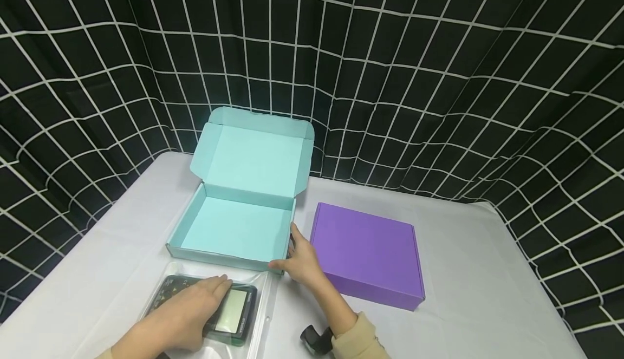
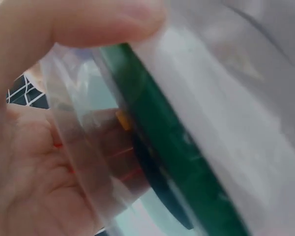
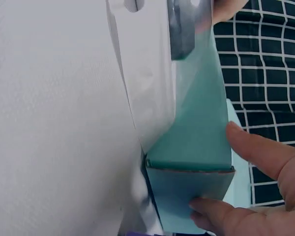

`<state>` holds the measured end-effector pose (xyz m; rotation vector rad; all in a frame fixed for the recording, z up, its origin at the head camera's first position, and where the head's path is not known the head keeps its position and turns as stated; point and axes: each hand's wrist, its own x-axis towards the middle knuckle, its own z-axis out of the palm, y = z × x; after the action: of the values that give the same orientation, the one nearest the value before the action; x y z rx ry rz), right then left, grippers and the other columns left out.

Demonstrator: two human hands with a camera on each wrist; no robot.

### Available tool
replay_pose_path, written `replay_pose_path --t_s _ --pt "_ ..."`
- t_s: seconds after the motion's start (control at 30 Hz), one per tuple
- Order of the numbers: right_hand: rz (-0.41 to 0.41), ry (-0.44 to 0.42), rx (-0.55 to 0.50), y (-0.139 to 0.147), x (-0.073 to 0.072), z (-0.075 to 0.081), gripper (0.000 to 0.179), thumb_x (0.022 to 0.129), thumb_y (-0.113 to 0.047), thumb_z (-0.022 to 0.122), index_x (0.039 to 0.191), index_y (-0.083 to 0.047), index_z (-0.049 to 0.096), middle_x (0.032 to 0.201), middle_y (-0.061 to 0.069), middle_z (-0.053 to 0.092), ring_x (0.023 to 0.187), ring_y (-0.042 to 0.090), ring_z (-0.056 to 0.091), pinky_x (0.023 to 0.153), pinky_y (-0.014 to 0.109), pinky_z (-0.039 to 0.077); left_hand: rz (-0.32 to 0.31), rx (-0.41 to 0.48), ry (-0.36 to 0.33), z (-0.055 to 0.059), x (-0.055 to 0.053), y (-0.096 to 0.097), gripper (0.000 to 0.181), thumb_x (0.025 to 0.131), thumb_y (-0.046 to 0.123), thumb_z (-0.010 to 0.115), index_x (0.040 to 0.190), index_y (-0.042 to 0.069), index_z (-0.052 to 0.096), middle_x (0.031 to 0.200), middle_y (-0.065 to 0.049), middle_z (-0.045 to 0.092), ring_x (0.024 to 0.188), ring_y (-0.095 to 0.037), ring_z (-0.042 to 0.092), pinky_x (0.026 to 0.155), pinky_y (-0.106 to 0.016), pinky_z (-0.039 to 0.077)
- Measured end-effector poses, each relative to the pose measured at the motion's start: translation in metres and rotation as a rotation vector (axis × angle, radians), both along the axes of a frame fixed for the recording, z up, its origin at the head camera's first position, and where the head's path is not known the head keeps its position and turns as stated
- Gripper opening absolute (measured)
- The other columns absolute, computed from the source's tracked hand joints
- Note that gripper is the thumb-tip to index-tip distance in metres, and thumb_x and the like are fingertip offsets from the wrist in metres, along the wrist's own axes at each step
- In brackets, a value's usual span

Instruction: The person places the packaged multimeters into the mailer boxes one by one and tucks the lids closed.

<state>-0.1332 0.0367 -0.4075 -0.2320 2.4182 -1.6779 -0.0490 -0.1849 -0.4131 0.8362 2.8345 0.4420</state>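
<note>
In the head view, my left hand (image 1: 187, 310) lies across a dark green multimeter (image 1: 232, 311) with a pale display, inside a clear plastic bag (image 1: 264, 305). The left wrist view has the thumb on one side of the meter's green edge (image 2: 157, 128) and the fingers on the other, gripping it through the plastic. Just behind stands a light turquoise cardboard box (image 1: 214, 257), its lid raised and its inside bare. My right hand (image 1: 303, 261) holds this box's front right corner, thumb at the front wall and fingers along the right side wall.
A closed purple box (image 1: 368, 250) lies to the right of the turquoise one. Under the right forearm is a small black object (image 1: 317, 340), partly hidden by the sleeve. White cloth covers the table (image 1: 468, 272); a black curtain with a white grid (image 1: 390, 77) hangs around it.
</note>
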Motion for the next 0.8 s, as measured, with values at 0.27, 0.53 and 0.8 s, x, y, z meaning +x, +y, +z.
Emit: replay_pose_path --t_s 0.27,0.53,0.8 --pt "-0.033 -0.017 0.005 -0.003 0.001 0.001 0.099 0.068 0.011 0.08 0.146 0.016 0.019 0.15 0.034 0.025 0.135 0.045 0.033 0.105 0.043 0.04 -0.084 -0.114 0.047 0.004 -0.008 -0.002 0.084 0.043 0.001 0.079 0.122 -0.011 0.054 0.119 -0.02 0.059 0.114 -0.04 0.056 0.099 -0.05 0.046" --pt "-0.039 -0.021 0.017 -0.003 0.001 0.001 0.099 0.069 0.008 0.081 0.146 0.017 0.019 0.15 0.034 0.025 0.135 0.044 0.033 0.105 0.041 0.039 -0.184 -0.193 0.133 0.006 -0.014 -0.007 0.092 0.04 0.027 0.089 0.121 -0.001 0.054 0.107 -0.004 0.056 0.096 -0.021 0.054 0.09 -0.04 0.052" --pt "-0.038 -0.003 0.041 -0.003 0.001 -0.002 0.097 0.07 0.006 0.081 0.145 0.018 0.02 0.149 0.035 0.026 0.134 0.044 0.035 0.105 0.042 0.04 -0.243 -0.104 0.253 0.003 -0.006 -0.014 0.1 0.041 0.046 0.09 0.124 0.004 0.052 0.103 0.003 0.047 0.089 -0.012 0.042 0.075 -0.032 0.05"
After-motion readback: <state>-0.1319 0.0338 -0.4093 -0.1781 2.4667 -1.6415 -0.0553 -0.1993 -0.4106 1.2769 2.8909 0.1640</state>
